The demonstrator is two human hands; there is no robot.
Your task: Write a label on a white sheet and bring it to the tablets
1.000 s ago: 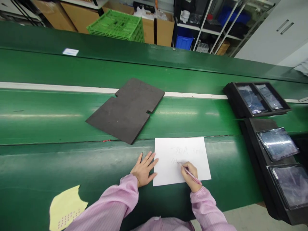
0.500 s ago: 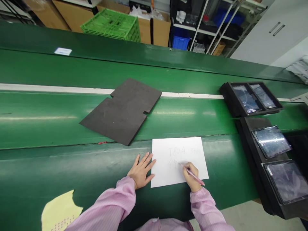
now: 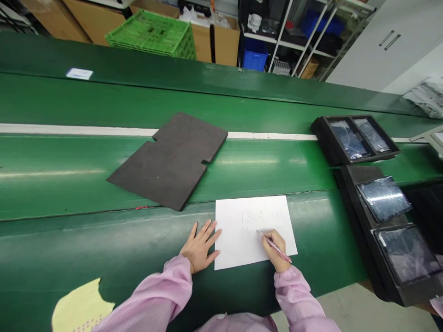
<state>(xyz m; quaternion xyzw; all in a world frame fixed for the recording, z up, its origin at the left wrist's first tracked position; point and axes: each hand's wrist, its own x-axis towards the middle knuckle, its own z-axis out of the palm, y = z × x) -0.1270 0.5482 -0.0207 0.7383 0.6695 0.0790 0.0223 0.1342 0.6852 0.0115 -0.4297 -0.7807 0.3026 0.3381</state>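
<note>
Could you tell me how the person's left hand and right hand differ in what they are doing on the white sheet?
The left hand lies flat and open, fingers spread, pressing the left edge of the white sheet; the right hand is curled shut around a pink pen. The left hand holds nothing, while the right hand sets the pen tip on the faint writing. Both rest on the green bench and wear pink sleeves.
</note>
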